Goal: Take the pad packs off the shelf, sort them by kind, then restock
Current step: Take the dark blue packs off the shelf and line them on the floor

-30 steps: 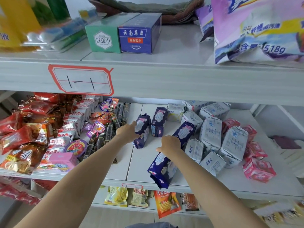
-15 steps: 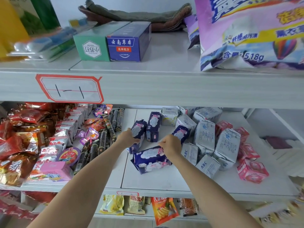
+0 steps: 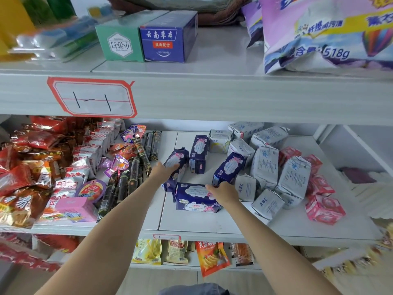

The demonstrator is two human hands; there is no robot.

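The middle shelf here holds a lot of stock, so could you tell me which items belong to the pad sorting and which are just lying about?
Job: dark blue pad packs, white ABC pad packs, pink pad packs.

Lying about: red snack bags, pink box, dark candy tubes.

both forearms are bare, no sleeves or watch, plus maybe a grey-blue fabric garment down at the bottom edge

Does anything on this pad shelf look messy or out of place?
Yes. The white ABC packs lie tumbled at mixed angles. The dark blue packs point different ways, and one dark blue pack sits among the white ones. Pink packs are scattered at right.
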